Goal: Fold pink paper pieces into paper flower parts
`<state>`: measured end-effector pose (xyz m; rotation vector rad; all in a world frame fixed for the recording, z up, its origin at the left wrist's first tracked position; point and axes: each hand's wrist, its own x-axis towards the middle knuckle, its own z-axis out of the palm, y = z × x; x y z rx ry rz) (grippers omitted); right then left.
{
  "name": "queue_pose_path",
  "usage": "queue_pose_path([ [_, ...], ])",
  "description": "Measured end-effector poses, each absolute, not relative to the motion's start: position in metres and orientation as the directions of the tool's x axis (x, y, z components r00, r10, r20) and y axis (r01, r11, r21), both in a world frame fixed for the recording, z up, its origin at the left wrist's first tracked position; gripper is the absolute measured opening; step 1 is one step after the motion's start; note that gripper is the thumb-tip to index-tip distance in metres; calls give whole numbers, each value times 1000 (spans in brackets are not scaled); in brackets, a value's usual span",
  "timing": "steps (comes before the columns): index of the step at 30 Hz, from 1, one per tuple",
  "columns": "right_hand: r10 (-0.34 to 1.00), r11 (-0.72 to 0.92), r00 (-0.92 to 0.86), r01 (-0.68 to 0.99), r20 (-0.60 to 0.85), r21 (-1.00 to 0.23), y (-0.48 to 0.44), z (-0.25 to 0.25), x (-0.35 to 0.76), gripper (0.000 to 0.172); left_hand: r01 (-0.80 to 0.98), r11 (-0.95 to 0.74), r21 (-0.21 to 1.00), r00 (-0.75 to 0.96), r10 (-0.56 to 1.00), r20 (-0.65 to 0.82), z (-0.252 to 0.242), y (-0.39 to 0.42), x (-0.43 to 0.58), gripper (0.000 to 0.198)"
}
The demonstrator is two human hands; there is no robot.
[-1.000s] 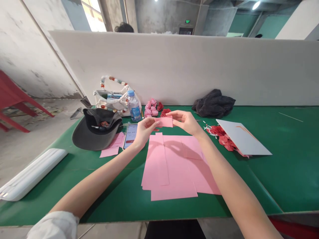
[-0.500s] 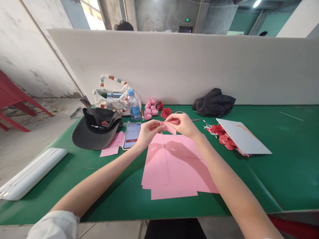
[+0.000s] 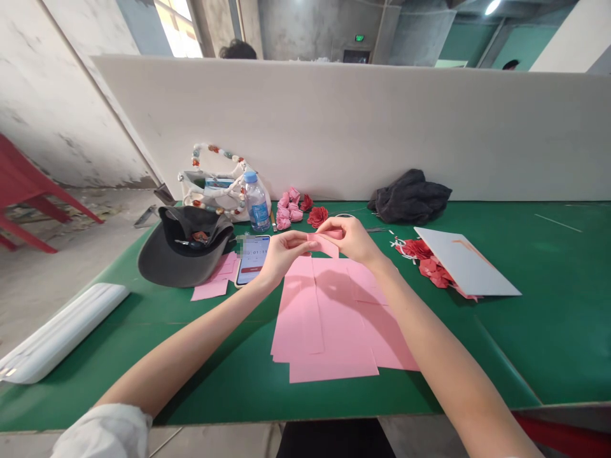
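Note:
Between my two hands is a small folded piece of pink paper [image 3: 327, 245], held up over the far edge of the sheets. My left hand [image 3: 285, 253] pinches its left end, thumb toward me. At the other end, my right hand [image 3: 351, 240] grips it with bent fingers, which hide part of the folds. Below them, several overlapping pink paper sheets [image 3: 329, 324] lie flat on the green table [image 3: 214, 375]. Just beyond my hands sit pink paper roses [image 3: 289, 210] and a red paper rose [image 3: 317, 217].
Left of the sheets are a phone [image 3: 252, 262], small pink paper pieces [image 3: 210, 289], a grey cap [image 3: 184, 248], a water bottle [image 3: 256, 202] and a beaded bag [image 3: 214, 184]. To the right, white card [image 3: 470, 264] leans over red paper scraps [image 3: 432, 267]. A black cloth [image 3: 410, 196] lies by the white partition [image 3: 334, 127].
The folded pink paper has tilted slightly between my fingers, and my left thumb has shifted a little along it. Both hands stay in nearly the same place.

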<state>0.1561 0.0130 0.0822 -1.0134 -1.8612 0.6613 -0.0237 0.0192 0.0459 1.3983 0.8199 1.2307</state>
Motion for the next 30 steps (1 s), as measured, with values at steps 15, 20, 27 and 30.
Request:
queue_pose_path([
  [15,888,448,-259,292,381,-845,19,80,158,41,-146,-128,981,206,966,156,51,21,-26,31],
  [20,926,318,-256,136,277,-938,21,77,161,40,-185,-102,977,173,976,135,54,24,-29,33],
  [27,960,255,-129,32,249,-966,27,70,163,33,-195,-74,978,194,975,112,55,23,-29,31],
  [30,961,256,-116,28,251,-966,27,70,163,32,-191,-59,980,221,970,102,57,21,-30,32],
])
